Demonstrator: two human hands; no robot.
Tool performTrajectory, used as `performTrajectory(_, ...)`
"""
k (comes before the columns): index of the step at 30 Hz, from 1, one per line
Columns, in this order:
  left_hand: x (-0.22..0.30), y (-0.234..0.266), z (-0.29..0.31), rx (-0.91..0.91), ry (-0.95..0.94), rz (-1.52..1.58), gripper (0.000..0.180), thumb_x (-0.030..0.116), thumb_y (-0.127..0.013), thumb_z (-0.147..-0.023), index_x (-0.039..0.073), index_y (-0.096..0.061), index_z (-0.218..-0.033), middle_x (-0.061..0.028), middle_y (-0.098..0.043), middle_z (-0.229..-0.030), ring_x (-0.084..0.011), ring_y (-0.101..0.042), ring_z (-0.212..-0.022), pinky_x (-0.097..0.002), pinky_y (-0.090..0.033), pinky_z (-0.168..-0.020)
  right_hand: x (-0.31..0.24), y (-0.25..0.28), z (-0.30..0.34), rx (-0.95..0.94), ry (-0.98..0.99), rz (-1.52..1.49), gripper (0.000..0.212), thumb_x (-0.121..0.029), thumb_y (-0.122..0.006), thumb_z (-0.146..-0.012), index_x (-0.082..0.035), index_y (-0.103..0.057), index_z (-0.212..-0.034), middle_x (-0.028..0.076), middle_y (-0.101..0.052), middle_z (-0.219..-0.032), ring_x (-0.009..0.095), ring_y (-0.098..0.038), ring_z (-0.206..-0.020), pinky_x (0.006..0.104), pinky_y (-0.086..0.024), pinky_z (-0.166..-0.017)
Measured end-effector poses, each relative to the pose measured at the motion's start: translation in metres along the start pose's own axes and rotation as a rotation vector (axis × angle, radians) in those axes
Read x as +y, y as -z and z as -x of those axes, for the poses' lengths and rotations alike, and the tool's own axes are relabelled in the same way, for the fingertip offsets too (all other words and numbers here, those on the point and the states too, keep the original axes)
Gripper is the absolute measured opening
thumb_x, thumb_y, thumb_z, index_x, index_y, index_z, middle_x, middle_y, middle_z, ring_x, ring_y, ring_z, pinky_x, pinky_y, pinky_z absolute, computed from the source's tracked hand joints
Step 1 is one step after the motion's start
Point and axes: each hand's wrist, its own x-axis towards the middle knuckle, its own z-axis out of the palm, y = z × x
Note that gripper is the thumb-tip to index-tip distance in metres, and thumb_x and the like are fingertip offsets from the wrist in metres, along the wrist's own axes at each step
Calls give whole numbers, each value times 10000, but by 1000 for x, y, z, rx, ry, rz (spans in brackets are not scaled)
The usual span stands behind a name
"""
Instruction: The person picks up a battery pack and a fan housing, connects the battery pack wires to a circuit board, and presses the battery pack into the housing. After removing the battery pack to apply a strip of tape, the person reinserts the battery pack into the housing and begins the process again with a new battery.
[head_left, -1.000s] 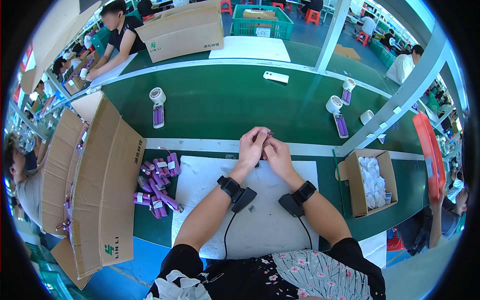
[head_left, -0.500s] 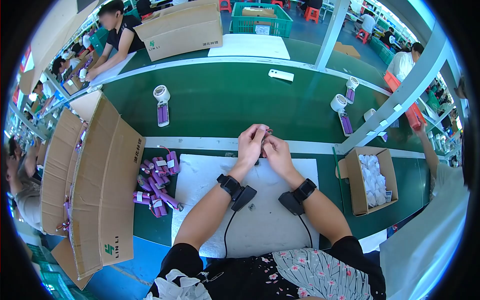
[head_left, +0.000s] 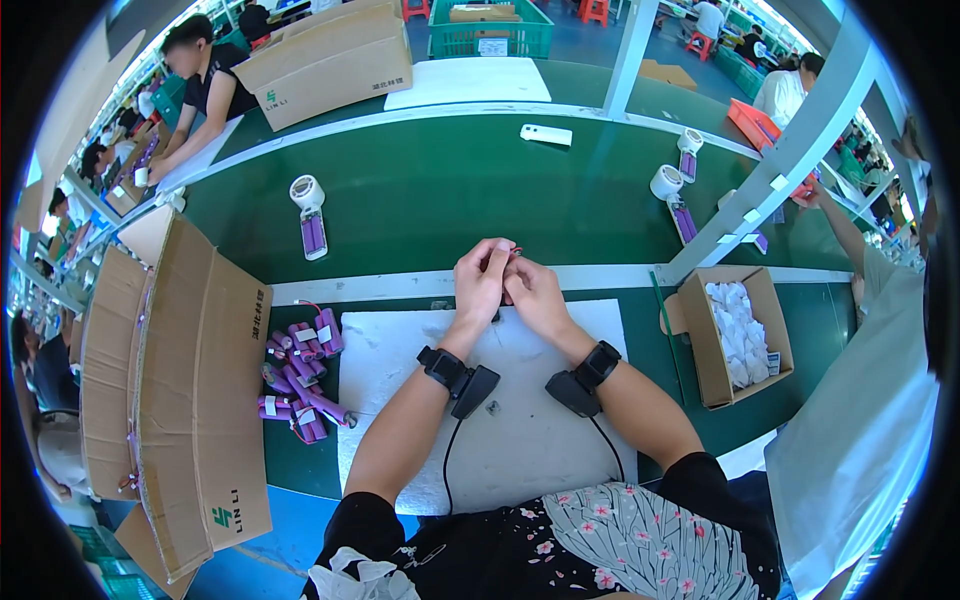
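My left hand (head_left: 480,282) and my right hand (head_left: 537,298) meet above the far edge of a pale, flat work mat (head_left: 400,335). The fingers of both are closed together on something small. A bit of red, like a thin wire, shows at the left fingertips; the rest is hidden by the fingers. Left of the mat lies a loose pile of purple cylindrical battery cells (head_left: 300,372), some with white labels and red leads.
A tall cardboard box (head_left: 200,390) stands at left, a small carton (head_left: 693,335) of white wrapped pieces at right. White round-headed devices (head_left: 307,192) with purple cells lie on the green surface (head_left: 420,190) beyond. A metal post (head_left: 775,165) rises at right, beside another person's arm (head_left: 838,225).
The whole view has shifted, so the bench appears farther left and higher. My hands stay together over the mat's far edge. At right, the other person's hand and red tray have moved slightly.
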Motion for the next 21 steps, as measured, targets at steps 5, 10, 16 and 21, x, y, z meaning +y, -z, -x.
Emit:
performTrajectory(5, -2, 1, -1, 15, -8, -2, 247, 217, -520, -948, 5, -646, -938, -19, -629, -789, -68, -546, -688, -210, -446, -609, 3, 1, 0, -18, 10, 14, 150, -82, -488, -831, 22, -565, -756, 91, -594, -610, 135, -572, -540, 286, -447, -509)
performTrajectory(10, -4, 2, -1, 38, 10, 21, 242, 209, -515, -946, 6, -647, -936, -22, -628, -780, -71, -545, -683, -214, -447, -608, 6, -1, 0, -4, 17, 18, 147, -84, -495, -826, 19, -564, -748, 89, -591, -603, 135, -566, -532, 287, -444, -505)
performTrajectory(16, -1, 3, -2, 27, 56, 9, 239, 202, -526, -939, -1, -649, -927, -25, -632, -770, -72, -543, -679, -223, -446, -613, 10, -2, -1, 7, 13, 7, 141, -85, -499, -819, 16, -563, -743, 85, -583, -590, 143, -550, -514, 293, -427, -495)
performTrajectory(21, 1, 1, -1, 36, 48, 33, 233, 190, -548, -929, -18, -652, -915, -30, -643, -761, -67, -536, -672, -231, -438, -611, 15, -2, -3, 0, 26, 37, 127, -90, -510, -803, 10, -563, -747, 90, -569, -579, 160, -538, -504, 310, -409, -489)
